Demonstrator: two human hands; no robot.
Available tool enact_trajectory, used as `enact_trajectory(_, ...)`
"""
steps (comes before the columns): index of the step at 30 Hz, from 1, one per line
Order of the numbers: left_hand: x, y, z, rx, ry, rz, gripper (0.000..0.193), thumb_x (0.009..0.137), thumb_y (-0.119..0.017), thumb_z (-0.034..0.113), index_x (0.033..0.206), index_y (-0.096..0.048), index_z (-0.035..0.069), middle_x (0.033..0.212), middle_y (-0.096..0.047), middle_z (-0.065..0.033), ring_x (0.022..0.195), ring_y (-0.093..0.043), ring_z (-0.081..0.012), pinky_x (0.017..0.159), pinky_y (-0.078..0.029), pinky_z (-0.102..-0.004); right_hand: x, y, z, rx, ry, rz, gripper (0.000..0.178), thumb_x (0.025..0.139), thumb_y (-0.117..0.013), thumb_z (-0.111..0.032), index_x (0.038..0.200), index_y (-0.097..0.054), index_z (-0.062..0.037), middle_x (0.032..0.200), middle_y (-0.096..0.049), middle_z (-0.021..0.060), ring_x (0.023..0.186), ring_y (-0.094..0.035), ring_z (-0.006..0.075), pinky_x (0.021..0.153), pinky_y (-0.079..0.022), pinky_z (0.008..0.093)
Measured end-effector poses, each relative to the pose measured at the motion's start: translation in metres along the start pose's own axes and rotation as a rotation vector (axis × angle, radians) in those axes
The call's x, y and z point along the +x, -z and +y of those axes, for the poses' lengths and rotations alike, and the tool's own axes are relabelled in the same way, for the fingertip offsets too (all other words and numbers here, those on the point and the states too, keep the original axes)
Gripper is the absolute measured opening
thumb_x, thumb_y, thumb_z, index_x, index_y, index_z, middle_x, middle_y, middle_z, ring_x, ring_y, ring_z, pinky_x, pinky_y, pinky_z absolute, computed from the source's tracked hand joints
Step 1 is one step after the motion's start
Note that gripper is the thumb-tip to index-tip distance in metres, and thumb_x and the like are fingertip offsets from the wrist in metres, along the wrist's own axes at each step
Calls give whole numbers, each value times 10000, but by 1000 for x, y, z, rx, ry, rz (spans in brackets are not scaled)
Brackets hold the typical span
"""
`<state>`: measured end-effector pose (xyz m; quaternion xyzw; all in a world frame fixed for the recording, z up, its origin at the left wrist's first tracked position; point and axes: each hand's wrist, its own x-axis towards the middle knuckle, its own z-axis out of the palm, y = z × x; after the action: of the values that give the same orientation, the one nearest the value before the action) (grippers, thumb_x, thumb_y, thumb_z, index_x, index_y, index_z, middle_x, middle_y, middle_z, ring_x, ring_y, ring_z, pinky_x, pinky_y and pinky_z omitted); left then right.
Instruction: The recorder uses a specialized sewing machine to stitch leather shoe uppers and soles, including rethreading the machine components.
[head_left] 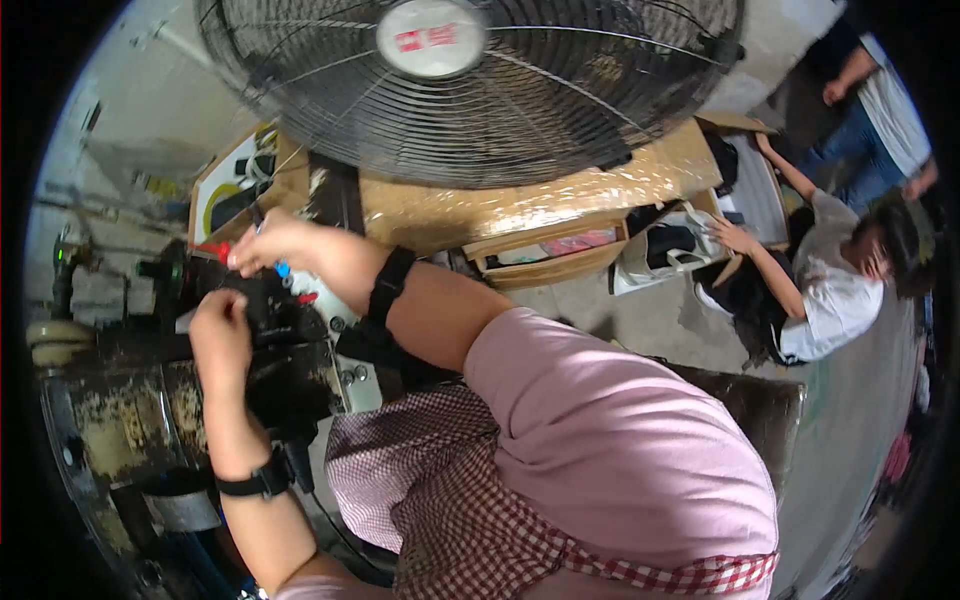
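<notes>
Below-left of the fan point(430, 130), right hand point(272, 243) has fingertips bunched at a red part point(224, 252); grip cannot be told. Left hand point(218, 328), farther below the fan: fingers curled, hold unclear. Handling appears unfinished; completion not evident

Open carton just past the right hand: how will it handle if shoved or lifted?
The open carton looks like brown cardboard: probably fairly stiff, though a hard grip may buckle it. The black items inside look loose, so they would likely shift or spill if it tilts.
</notes>
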<state>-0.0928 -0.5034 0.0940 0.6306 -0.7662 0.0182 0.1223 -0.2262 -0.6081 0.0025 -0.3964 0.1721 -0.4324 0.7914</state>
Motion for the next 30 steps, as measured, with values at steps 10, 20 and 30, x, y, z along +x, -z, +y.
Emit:
enact_trajectory(10, 35, -14, -29, 142, 454, 103, 151, 778, -580, 107, 854, -694, 44, 903, -644, -220, 897, -627, -367, 798, -501, -439, 48, 11, 31, 84, -220, -340, 171, 763, -740, -100, 851, -677, 33, 807, -679, 132, 732, -660, 161, 603, -524, 264)
enact_trajectory(20, 60, -38, -44, 125, 653, -277, 230, 772, -602, 90, 952, -679, -31, 1042, -632, -240, 1028, -608, -342, 871, -493, -391, 79, 15, 52, -740, -303, -180, 238, 778, -750, -204, 873, -674, 1, 811, -676, 66, 589, -559, 77, 523, -369, 198)
enact_trajectory(30, 57, -57, -50, 54, 826, -315, 355, 816, -618, 145, 1148, -611, 22, 1275, -516, -158, 1178, -513, -315, 943, -465, -366, 91, 14, 68, -417, -140, -96, 170, 710, -791, -118, 789, -684, -12, 759, -670, 65, 613, -599, 91, 503, -420, 235)
